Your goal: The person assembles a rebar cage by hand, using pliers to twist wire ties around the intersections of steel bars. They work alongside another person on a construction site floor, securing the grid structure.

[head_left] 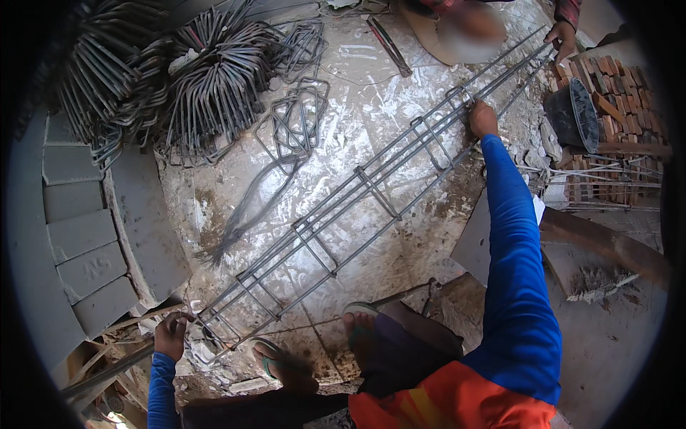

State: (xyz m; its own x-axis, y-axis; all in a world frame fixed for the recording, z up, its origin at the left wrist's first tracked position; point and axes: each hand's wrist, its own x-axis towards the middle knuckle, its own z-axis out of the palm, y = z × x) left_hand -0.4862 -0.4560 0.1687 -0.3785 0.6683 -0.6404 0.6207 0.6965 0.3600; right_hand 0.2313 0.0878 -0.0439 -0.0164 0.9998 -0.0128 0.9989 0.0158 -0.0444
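Observation:
A long rebar cage [382, 201] of straight steel bars with several rectangular stirrups runs diagonally from lower left to upper right. My left hand [171, 334] is closed at the cage's lower-left end, its fingers curled at the bars. Farther up, my right hand [484, 119] wraps around the bars near a stirrup, arm stretched out. A co-worker's hand [562, 39] is at the far upper-right end of the cage. Loose stirrups [299, 121] and a bundle of thin tie wire [246, 207] lie on the floor beyond the cage.
Big heaps of bent stirrups [214, 89] lie at the upper left, above grey blocks [86, 236]. Red-handled cutters [388, 46] lie near the co-worker. A black bucket [575, 114] and stacked bricks [622, 96] stand at right. My sandalled feet [286, 368] are below the cage.

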